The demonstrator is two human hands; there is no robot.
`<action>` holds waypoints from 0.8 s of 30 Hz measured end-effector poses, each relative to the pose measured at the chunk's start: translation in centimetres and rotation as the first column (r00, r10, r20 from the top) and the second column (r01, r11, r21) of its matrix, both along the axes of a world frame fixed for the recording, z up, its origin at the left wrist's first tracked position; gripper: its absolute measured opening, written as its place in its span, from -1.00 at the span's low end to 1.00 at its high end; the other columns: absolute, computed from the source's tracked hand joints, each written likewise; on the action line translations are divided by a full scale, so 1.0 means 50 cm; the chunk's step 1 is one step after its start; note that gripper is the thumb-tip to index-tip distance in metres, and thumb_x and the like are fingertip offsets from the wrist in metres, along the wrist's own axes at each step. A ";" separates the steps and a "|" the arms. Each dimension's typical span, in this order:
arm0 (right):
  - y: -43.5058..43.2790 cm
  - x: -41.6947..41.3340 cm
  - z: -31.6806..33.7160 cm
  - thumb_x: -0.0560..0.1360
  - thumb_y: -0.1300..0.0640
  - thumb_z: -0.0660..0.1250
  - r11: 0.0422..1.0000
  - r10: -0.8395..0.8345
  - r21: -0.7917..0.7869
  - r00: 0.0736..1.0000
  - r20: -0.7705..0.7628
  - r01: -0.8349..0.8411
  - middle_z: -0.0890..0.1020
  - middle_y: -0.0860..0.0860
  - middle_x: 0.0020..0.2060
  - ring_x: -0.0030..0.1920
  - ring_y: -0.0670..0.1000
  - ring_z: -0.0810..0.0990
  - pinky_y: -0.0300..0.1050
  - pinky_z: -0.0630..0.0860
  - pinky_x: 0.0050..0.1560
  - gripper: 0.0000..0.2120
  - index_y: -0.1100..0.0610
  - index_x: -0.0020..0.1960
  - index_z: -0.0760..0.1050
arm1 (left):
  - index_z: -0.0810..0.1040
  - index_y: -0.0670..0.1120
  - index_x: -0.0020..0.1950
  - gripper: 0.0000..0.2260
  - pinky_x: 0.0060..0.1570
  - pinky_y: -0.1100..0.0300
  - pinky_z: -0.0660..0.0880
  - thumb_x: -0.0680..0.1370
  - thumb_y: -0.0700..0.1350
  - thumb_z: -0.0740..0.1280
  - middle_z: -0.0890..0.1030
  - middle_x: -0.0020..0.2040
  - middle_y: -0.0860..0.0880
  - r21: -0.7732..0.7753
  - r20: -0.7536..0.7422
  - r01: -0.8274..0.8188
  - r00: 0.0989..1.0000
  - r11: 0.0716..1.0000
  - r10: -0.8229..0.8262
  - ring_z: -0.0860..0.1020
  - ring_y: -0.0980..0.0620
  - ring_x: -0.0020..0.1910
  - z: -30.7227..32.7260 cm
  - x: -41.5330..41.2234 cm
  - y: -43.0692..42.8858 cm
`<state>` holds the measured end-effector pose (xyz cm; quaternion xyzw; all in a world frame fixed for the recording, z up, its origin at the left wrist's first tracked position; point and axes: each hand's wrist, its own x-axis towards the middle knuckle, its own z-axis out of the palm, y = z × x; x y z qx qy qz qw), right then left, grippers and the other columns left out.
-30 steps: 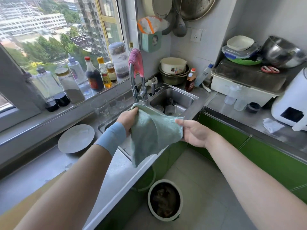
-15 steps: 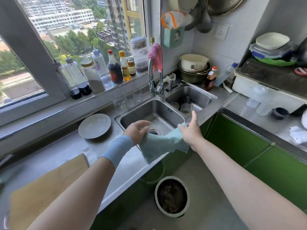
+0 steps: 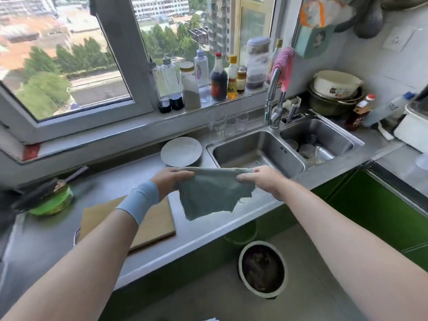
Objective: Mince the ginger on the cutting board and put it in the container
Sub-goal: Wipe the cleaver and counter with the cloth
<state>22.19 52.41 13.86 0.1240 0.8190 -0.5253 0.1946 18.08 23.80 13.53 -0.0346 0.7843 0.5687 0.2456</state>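
A grey-green cloth [image 3: 210, 193] hangs stretched between both hands over the counter's front edge, left of the sink. My left hand [image 3: 172, 179] grips its left top corner and my right hand [image 3: 261, 179] grips its right top corner. The wooden cutting board [image 3: 157, 222] lies on the steel counter under my left forearm, its top bare where visible. At the far left a green container [image 3: 52, 201] sits with a dark knife [image 3: 46, 186] laid across it. No ginger pieces show on the board.
A double steel sink [image 3: 254, 154] with a tap [image 3: 273, 98] is behind the cloth, dishes in its right basin. An upturned plate [image 3: 181, 151] and glasses stand by it. Bottles line the windowsill. A waste bin [image 3: 262, 271] sits on the floor below.
The view and both hands swung left, from over the sink to the counter by the board. The cloth, bunched half a second ago, is now pulled taut between the hands.
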 end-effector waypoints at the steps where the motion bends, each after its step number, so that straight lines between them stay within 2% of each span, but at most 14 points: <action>1: -0.033 -0.008 0.003 0.48 -0.02 0.48 0.997 -0.032 -0.064 0.999 -0.022 0.030 0.70 0.04 -0.11 -0.09 0.03 0.64 -0.14 0.52 -0.12 -0.74 0.18 -0.01 0.64 | 0.65 -0.11 0.07 -0.70 -0.14 0.14 0.60 0.39 -0.01 0.50 0.69 -0.03 -0.09 0.125 0.057 -0.056 0.997 0.991 0.050 0.63 -0.07 -0.04 0.005 0.005 -0.028; 2: -0.070 -0.020 0.003 0.49 -0.05 0.46 0.994 -0.068 -0.090 0.996 -0.049 0.063 0.72 0.06 -0.06 -0.05 0.07 0.67 -0.07 0.59 -0.05 -0.74 0.14 0.01 0.65 | 0.63 -0.08 0.12 -0.76 -0.18 0.10 0.61 0.49 -0.04 0.46 0.68 0.01 -0.09 0.167 0.081 -0.128 0.990 0.978 0.116 0.64 -0.07 -0.05 0.003 0.003 -0.055; 4: -0.150 -0.046 0.005 0.53 -0.13 0.39 0.990 -0.123 -0.076 0.989 -0.086 0.117 0.71 0.09 -0.03 -0.01 0.12 0.68 0.04 0.61 0.02 -0.71 0.10 0.00 0.65 | 0.60 -0.01 0.17 -0.83 -0.21 0.04 0.63 0.61 -0.02 0.32 0.66 0.03 -0.06 0.118 0.059 -0.261 0.965 0.958 0.255 0.64 -0.05 -0.08 0.004 -0.003 -0.101; 7: -0.285 -0.083 0.020 0.57 -0.16 0.29 0.994 -0.108 -0.045 0.989 -0.099 0.104 0.69 0.11 0.00 0.01 0.16 0.66 0.11 0.60 0.09 -0.65 0.12 0.01 0.62 | 0.56 -0.04 0.11 -0.75 0.06 -0.11 0.60 0.58 0.09 0.27 0.64 0.05 -0.10 -0.051 -0.086 -0.355 0.933 0.933 0.350 0.63 -0.12 0.00 0.024 -0.022 -0.181; 8: -0.333 -0.094 0.027 0.59 -0.16 0.27 0.995 -0.088 -0.055 0.992 -0.088 0.084 0.67 0.12 0.03 0.00 0.16 0.66 0.13 0.61 0.08 -0.64 0.13 0.05 0.60 | 0.55 -0.07 0.08 -0.72 0.04 -0.05 0.59 0.56 0.12 0.26 0.63 0.00 -0.10 -0.049 -0.103 -0.362 0.929 0.931 0.356 0.62 -0.11 -0.05 0.035 -0.028 -0.208; 11: -0.481 -0.115 0.054 0.63 -0.16 0.22 0.982 0.015 -0.186 1.000 -0.003 -0.016 0.65 0.12 -0.04 -0.14 0.12 0.65 0.02 0.61 -0.14 -0.57 0.19 0.19 0.54 | 0.51 -0.13 0.12 -0.72 -0.29 0.09 0.60 0.67 0.05 0.17 0.56 -0.11 -0.09 0.217 0.097 -0.283 0.959 0.934 0.268 0.58 -0.05 -0.25 0.093 -0.030 -0.277; 12: -0.529 -0.119 0.065 0.62 -0.19 0.22 0.968 0.062 -0.244 0.998 0.020 -0.055 0.68 0.10 -0.07 -0.16 0.11 0.67 -0.02 0.61 -0.16 -0.56 0.16 0.19 0.56 | 0.50 -0.17 0.17 -0.67 -0.27 0.04 0.63 0.68 0.07 0.15 0.57 -0.07 -0.12 0.306 0.153 -0.219 0.972 0.926 0.179 0.60 -0.09 -0.19 0.107 -0.032 -0.302; 14: -0.611 -0.128 0.078 0.57 -0.23 0.29 0.943 0.116 -0.315 0.993 0.003 -0.109 0.73 0.05 -0.05 -0.04 0.11 0.71 0.07 0.63 -0.02 -0.60 0.08 0.14 0.59 | 0.50 -0.20 0.22 -0.62 -0.11 -0.06 0.65 0.68 0.08 0.14 0.59 0.01 -0.17 0.393 0.163 -0.102 0.986 0.914 0.040 0.60 -0.18 -0.02 0.125 -0.034 -0.360; 16: -0.670 -0.141 0.082 0.56 -0.10 0.38 0.935 0.149 -0.315 0.987 -0.060 -0.161 0.72 0.08 0.04 0.08 0.14 0.69 0.21 0.60 0.16 -0.71 0.06 0.16 0.58 | 0.58 -0.18 0.14 -0.71 -0.12 0.05 0.65 0.66 0.01 0.21 0.64 -0.04 -0.13 0.339 0.030 -0.105 0.994 0.935 0.101 0.61 -0.13 -0.07 0.128 -0.052 -0.421; 18: -0.712 -0.158 0.084 0.60 0.11 0.36 0.942 0.137 -0.300 0.988 -0.073 -0.153 0.68 0.16 0.13 0.15 0.19 0.66 0.26 0.55 0.23 -0.76 0.14 0.24 0.54 | 0.61 -0.11 0.05 -0.88 -0.23 0.21 0.58 0.61 -0.09 0.33 0.67 -0.04 -0.11 0.185 -0.224 -0.223 0.939 0.957 0.262 0.60 -0.03 -0.16 0.112 -0.081 -0.488; 19: -0.726 -0.165 0.083 0.61 0.19 0.33 0.941 0.119 -0.312 0.991 -0.062 -0.132 0.66 0.18 0.16 0.17 0.22 0.64 0.26 0.54 0.25 -0.76 0.18 0.26 0.52 | 0.58 -0.08 0.09 -0.86 -0.16 0.20 0.57 0.56 -0.09 0.39 0.66 0.03 -0.11 0.141 -0.302 -0.288 0.899 0.947 0.318 0.60 0.00 -0.12 0.100 -0.090 -0.518; 20: -0.737 -0.172 0.082 0.62 0.24 0.30 0.936 0.103 -0.334 0.993 -0.049 -0.114 0.64 0.20 0.18 0.19 0.23 0.63 0.23 0.54 0.25 -0.76 0.19 0.28 0.51 | 0.54 -0.07 0.17 -0.74 -0.03 0.17 0.55 0.52 -0.06 0.45 0.62 0.11 -0.09 0.104 -0.315 -0.305 0.893 0.947 0.322 0.60 0.02 -0.03 0.083 -0.094 -0.543; 22: -0.752 -0.182 0.079 0.64 0.26 0.25 0.913 0.088 -0.399 0.996 -0.016 -0.087 0.64 0.19 0.20 0.20 0.21 0.63 0.16 0.57 0.23 -0.74 0.20 0.32 0.49 | 0.48 -0.11 0.30 -0.54 0.14 0.11 0.52 0.46 -0.01 0.50 0.59 0.20 -0.09 0.133 -0.152 -0.160 0.972 0.978 0.179 0.59 -0.03 0.13 0.041 -0.089 -0.562; 24: -0.758 -0.192 0.063 0.64 0.24 0.26 0.915 0.036 -0.401 0.999 -0.015 -0.039 0.64 0.18 0.18 0.18 0.20 0.63 0.16 0.58 0.21 -0.74 0.18 0.32 0.49 | 0.54 -0.16 0.25 -0.63 0.13 0.04 0.57 0.48 -0.10 0.47 0.64 0.16 -0.15 0.294 0.040 -0.049 0.998 0.955 0.039 0.64 -0.07 0.08 0.002 -0.071 -0.550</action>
